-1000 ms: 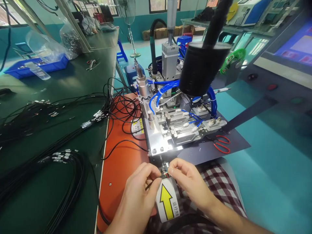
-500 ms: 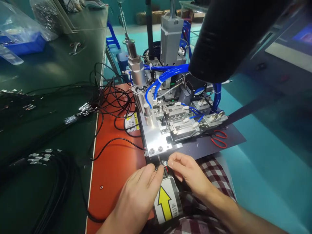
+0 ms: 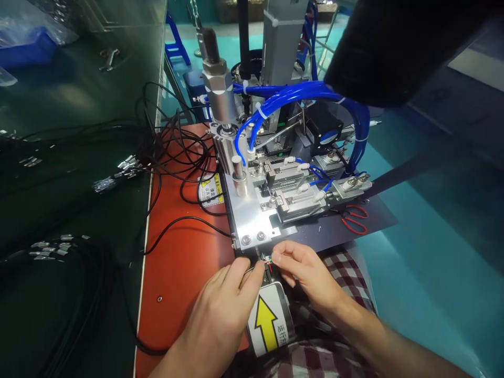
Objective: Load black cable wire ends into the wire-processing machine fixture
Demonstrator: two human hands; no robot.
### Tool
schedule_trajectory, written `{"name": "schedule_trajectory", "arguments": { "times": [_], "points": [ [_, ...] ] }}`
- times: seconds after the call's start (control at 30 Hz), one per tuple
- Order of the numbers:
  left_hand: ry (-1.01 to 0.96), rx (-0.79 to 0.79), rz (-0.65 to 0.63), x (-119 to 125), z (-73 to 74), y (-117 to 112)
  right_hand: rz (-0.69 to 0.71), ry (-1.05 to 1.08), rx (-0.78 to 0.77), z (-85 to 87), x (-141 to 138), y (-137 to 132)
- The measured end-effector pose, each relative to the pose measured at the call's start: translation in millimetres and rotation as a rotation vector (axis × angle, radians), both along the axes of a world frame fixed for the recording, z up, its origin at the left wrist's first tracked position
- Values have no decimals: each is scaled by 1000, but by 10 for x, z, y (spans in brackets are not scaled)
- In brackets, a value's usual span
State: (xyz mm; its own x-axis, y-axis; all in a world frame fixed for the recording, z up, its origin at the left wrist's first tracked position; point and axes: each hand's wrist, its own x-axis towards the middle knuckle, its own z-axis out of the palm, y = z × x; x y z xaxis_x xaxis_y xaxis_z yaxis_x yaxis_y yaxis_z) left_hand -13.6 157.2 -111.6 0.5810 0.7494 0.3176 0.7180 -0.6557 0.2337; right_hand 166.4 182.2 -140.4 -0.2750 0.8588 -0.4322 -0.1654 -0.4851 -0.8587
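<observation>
My left hand (image 3: 222, 310) pinches the end of a thin black cable (image 3: 252, 271) at the front edge of a metal machine plate (image 3: 252, 220). My right hand (image 3: 303, 270) pinches the cable's small tip with red wires (image 3: 268, 261) right beside it. Both hands meet at a small slot under the plate's front edge. A label with a yellow arrow (image 3: 268, 323) sits just below my hands. Above the plate stand a silver cylinder (image 3: 218, 100) and blue air hoses (image 3: 291, 97).
Bundles of black cables with metal ends (image 3: 55, 247) lie on the green table at left, loops of cable (image 3: 177, 152) on the orange board. Red-handled scissors (image 3: 354, 220) lie on the dark sheet at right. A large black lamp head (image 3: 394, 47) hangs overhead.
The view has moved closer and lower toward the machine. Both hands have shifted up to the plate's front edge, still pinching the cable end.
</observation>
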Motion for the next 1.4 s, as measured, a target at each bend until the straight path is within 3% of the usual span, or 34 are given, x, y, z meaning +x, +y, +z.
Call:
{"name": "schedule_trajectory", "arguments": {
  "times": [0.63, 1.03, 1.23, 1.4],
  "points": [
    [-5, -101, 24, -26, -44, -32, -77, 120, -61, -53, -66, -73],
    [-2, -98, 18, -27, -35, -23, -56, -123, 17, 85, -57, -37],
    [-2, -131, 31, -21, -42, -20, -22, 13, -96, -3, -19, -41],
    [-31, -103, 30, -20, -60, -9, -27, -124, 44, 12, 35, -34]
  ]
}}
